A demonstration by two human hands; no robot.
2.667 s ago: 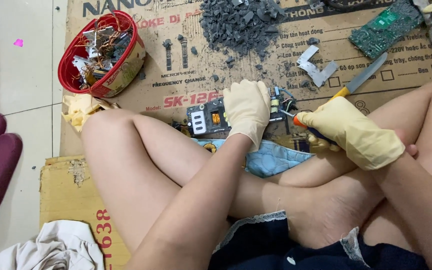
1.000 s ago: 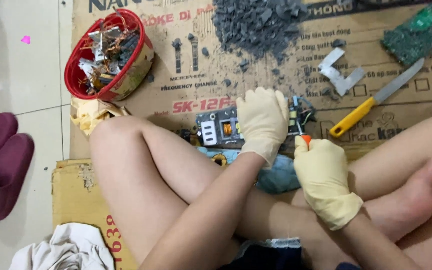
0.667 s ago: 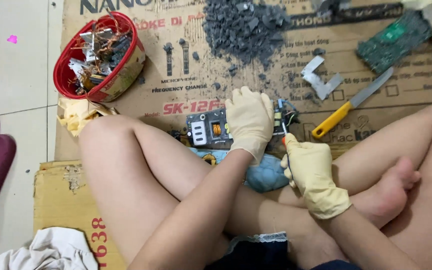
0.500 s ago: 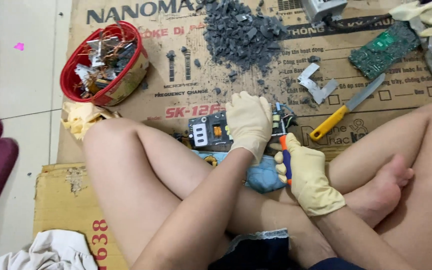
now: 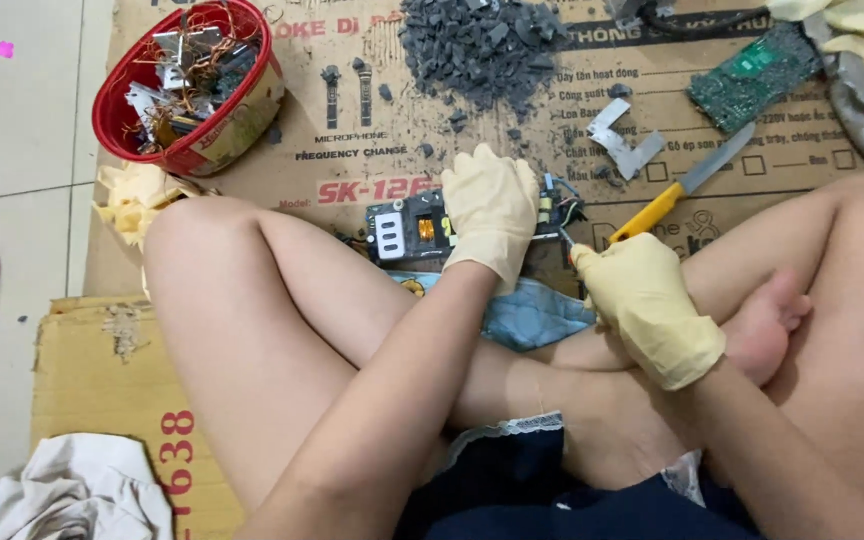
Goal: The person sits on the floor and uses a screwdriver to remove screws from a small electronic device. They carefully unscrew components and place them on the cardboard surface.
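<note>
I sit cross-legged on the floor in pale yellow rubber gloves. My left hand (image 5: 492, 215) lies over a small circuit board (image 5: 402, 228) with a white block and a copper coil, holding it down on the cardboard sheet (image 5: 352, 150). My right hand (image 5: 647, 305) is clenched around a slim screwdriver. Only its thin metal tip (image 5: 564, 238) shows, right at the board's right edge. A crumpled blue cloth (image 5: 537, 318) lies under the board, against my shin.
A red bowl (image 5: 112, 110) of metal scraps and copper wire stands at the back left. A pile of dark grey fragments (image 5: 482, 45), a metal bracket (image 5: 627, 145), a yellow-handled knife (image 5: 682, 185) and a green circuit board (image 5: 752, 75) lie beyond my hands. A white cloth (image 5: 62, 495) is at the bottom left.
My right hand has come away from the yellow-handled knife, turned the screwdriver in its grip and brought the tip to the board's right edge. My left hand has stayed on the board.
</note>
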